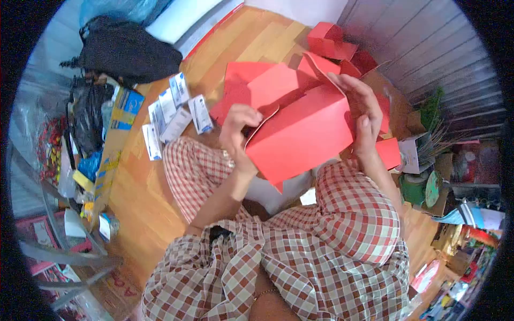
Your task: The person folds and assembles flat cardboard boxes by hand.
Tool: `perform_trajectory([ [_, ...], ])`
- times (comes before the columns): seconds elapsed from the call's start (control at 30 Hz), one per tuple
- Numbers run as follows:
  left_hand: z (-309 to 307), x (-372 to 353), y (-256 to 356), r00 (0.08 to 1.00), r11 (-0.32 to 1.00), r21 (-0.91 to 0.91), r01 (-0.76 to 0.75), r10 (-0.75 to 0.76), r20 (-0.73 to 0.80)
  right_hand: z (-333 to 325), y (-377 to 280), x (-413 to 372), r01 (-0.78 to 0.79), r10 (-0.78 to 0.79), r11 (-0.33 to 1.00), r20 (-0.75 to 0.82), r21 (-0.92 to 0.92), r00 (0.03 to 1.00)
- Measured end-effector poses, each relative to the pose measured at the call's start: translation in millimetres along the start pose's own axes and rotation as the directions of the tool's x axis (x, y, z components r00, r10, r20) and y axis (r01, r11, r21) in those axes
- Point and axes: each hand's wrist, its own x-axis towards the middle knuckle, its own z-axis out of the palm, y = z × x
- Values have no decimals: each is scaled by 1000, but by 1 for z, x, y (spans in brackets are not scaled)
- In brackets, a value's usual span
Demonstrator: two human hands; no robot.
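Left hand (239,127) and right hand (365,109) grip the red box (305,131) by opposite ends; light, even pressure (thin card) suits it.

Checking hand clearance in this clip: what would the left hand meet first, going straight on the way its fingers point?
Probably the red box held up in front, at the end beside the left hand; contact is hard to judge.

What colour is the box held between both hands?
The box is red, best seen in the head view.
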Motion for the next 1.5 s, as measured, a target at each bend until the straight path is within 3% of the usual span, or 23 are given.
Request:
perform_trajectory([
  [0.03,0,5,-1,1000,1000,-16,-19,19,8,1,-3,3,40,-40,999,8,36,999],
  [0.1,0,13,-2,997,911,-405,-78,73,-29,-7,-7,8,154,-133,978,144,-144,981],
  [0.17,-6,21,6,996,925,-371,-86,84,-20,-2,-11,8,92,-83,989,72,-120,994],
  [0.23,-11,30,11,970,933,-314,-174,218,111,-3,-13,8,127,-121,988,76,-89,990],
  [0.3,-10,28,12,964,929,-307,-205,247,103,-7,-13,8,153,-148,986,85,-61,985],
  [0.37,-12,28,15,949,971,-77,-227,239,204,-11,-6,6,211,-199,971,107,-113,974],
  [0.5,-6,39,25,911,949,-177,-262,303,281,-10,-6,7,250,-240,964,111,-93,965],
  [0.6,-10,51,30,785,949,-196,-247,314,533,-11,-6,6,177,-173,983,67,-57,983],
  [0.7,-4,54,31,767,950,-226,-216,308,562,-9,-5,5,221,-216,973,70,-69,974],
  [0.8,-4,52,32,775,952,-231,-199,297,557,-5,-5,1,138,-137,989,-25,48,990],
  [0.9,-3,49,35,788,956,-236,-175,280,549,-5,-9,4,173,-170,981,38,-83,985],
  [0.97,-3,47,35,801,956,-243,-165,274,533,2,-19,4,20,-31,986,-65,-166,997],
  [1.1,-2,46,39,805,964,-241,-112,230,547,-4,-16,3,10,-11,988,-6,-153,1000],
  [1.27,0,46,35,812,956,-283,-83,229,537,-9,3,7,204,-205,979,67,26,976],
  [1.37,-1,45,33,801,943,-312,-114,273,533,-8,1,11,306,-299,952,140,-28,944],
  [1.5,-5,50,34,803,944,-326,-42,226,551,-14,0,14,354,-332,933,232,-59,914],
])
